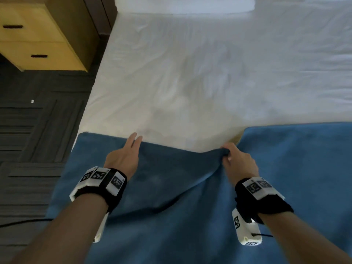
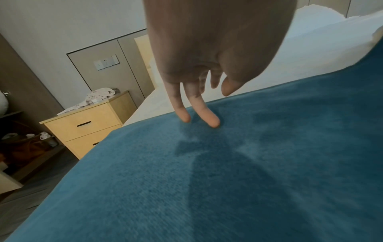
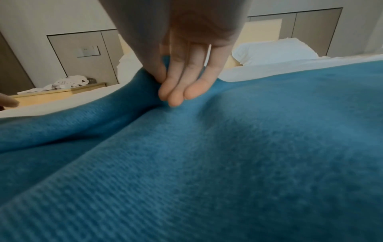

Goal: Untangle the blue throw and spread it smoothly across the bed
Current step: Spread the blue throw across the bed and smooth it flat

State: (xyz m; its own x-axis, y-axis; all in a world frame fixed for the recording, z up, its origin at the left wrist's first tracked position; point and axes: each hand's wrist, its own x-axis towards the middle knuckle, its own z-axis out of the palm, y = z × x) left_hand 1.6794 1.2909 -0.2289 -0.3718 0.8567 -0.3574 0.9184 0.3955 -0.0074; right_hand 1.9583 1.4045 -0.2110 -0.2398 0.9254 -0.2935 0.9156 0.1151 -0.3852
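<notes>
Showing late stage: blue throw lies untangled across near end of bed, w/ right hand pinching a raised fold at far edge, left hand fingers straight, together, pressing; ridge left to flatten.

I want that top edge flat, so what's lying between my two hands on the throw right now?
Only the blue throw itself: a raised fold runs from the right hand toward the left hand, seen in the head view.
</notes>
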